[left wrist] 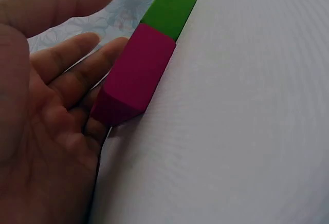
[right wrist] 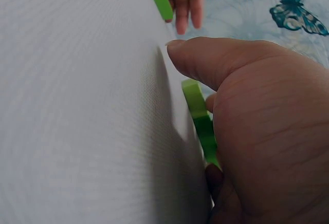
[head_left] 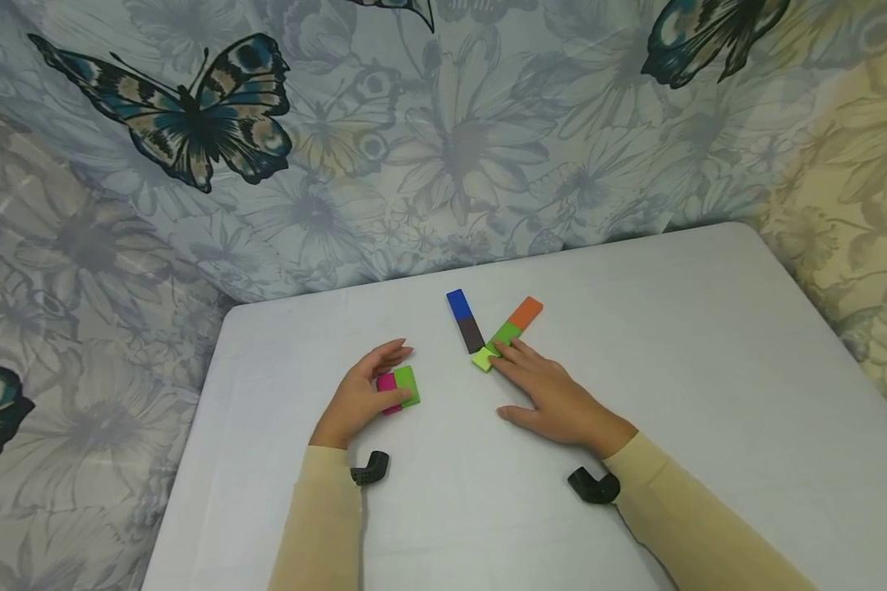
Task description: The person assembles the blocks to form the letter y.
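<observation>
My left hand (head_left: pixel 358 398) is beside a magenta block (head_left: pixel 387 381) and a green block (head_left: pixel 407 377) that lie side by side on the table. The left wrist view has the thumb raised apart from the magenta block (left wrist: pixel 136 67), with loosely bent fingers behind it. My right hand (head_left: pixel 554 398) lies with extended fingers, their tips at a lime block (head_left: pixel 482 360) and a darker green block (head_left: pixel 504 333). An orange block (head_left: pixel 526 312) continues that slanting row. Left of it, a blue block (head_left: pixel 459 304) and a dark brown block (head_left: pixel 471 335) lie end to end.
The white table (head_left: pixel 673 328) carries the blocks, its back edge close to a wall covering (head_left: pixel 458 148) printed with flowers and butterflies. Black wrist devices (head_left: pixel 594 486) sit at both sleeve cuffs.
</observation>
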Demonstrator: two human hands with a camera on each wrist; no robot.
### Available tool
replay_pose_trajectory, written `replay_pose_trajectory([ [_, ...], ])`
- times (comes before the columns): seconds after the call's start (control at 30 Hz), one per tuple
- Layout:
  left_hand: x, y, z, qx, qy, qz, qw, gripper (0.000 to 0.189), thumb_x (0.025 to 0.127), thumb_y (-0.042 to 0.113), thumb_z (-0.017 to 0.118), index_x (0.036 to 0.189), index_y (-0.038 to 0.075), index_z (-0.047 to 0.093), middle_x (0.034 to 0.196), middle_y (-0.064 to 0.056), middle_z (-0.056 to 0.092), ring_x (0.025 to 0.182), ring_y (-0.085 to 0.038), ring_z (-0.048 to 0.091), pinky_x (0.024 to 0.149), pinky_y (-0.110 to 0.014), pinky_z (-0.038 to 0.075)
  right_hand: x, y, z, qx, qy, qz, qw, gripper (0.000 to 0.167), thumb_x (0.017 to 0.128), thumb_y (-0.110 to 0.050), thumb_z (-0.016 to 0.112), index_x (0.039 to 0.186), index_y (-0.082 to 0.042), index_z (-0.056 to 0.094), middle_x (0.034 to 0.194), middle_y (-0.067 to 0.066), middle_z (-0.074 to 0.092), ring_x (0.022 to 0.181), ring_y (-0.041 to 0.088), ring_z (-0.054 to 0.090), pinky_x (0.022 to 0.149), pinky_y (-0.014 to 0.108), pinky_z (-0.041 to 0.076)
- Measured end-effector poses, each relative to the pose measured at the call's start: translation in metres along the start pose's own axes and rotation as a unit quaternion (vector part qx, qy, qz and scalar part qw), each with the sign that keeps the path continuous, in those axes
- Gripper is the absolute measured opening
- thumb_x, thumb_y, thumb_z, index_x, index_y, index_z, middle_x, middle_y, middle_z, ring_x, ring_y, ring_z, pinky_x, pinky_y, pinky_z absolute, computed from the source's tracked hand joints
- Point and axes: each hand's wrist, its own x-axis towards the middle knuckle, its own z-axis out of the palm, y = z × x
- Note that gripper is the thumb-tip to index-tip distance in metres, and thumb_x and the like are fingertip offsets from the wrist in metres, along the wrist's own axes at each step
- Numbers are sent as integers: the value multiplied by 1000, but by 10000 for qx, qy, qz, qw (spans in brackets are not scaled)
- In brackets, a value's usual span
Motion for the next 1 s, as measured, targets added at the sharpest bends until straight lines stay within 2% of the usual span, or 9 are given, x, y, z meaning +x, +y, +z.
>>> replay_pose_trajectory([
  [0.17, -1, 4, 0, 475, -203, -229, 9984, 79, 88, 16, 93, 157, 33, 59, 156, 14, 57, 143, -17, 48, 117, -46, 38, 0, 0, -1, 23, 13, -27, 10000, 81, 102, -38, 79, 169, -11, 42, 178, 8, 25, 165, 32, 12, 121, 68, 27],
  [0.4, 1, 5, 3, 752, -25, -230, 9969, 68, 89, 24, 94, 150, 28, 67, 142, 14, 66, 137, -20, 53, 117, -51, 39, 0, -1, -1, 54, 28, -38, 10000, 81, 102, -37, 79, 169, -11, 42, 178, 7, 25, 165, 31, 11, 122, 68, 27],
  [0.53, 0, 6, 4, 874, 40, -237, 9959, 64, 90, 27, 94, 148, 30, 68, 145, 12, 64, 139, -18, 52, 119, -48, 38, 0, 0, -1, 49, 37, -27, 10000, 81, 102, -37, 79, 169, -11, 41, 178, 7, 25, 165, 32, 11, 121, 69, 27],
  [0.63, -2, 7, 3, 863, -16, -275, 9959, 63, 90, 18, 89, 148, 33, 69, 149, 7, 60, 135, -21, 52, 115, -49, 40, 0, 0, -1, 44, 28, -14, 10000, 81, 102, -37, 79, 169, -11, 42, 178, 8, 26, 165, 32, 11, 121, 69, 27],
  [0.7, -3, 8, 3, 861, -69, -311, 9958, 66, 87, 9, 81, 147, 35, 69, 151, 4, 57, 130, -23, 52, 110, -48, 41, 0, 0, -1, 45, 22, -7, 10000, 81, 102, -37, 79, 169, -11, 42, 178, 8, 26, 165, 32, 12, 121, 69, 28],
  [0.8, -2, 8, 3, 942, -110, -308, 9950, 71, 84, 2, 73, 147, 35, 69, 150, 2, 57, 128, -23, 52, 109, -46, 42, 0, -1, -1, 37, 26, 0, 10000, 81, 102, -37, 79, 169, -11, 42, 178, 8, 26, 165, 33, 12, 121, 69, 28],
  [1.0, 1, 7, 7, 1046, 67, -58, 9945, 56, 92, 3, 83, 142, 27, 74, 142, 6, 66, 133, -19, 54, 114, -48, 42, 0, -1, -1, 36, 34, 16, 10000, 81, 101, -37, 80, 169, -11, 42, 178, 8, 26, 165, 32, 12, 121, 69, 27],
])
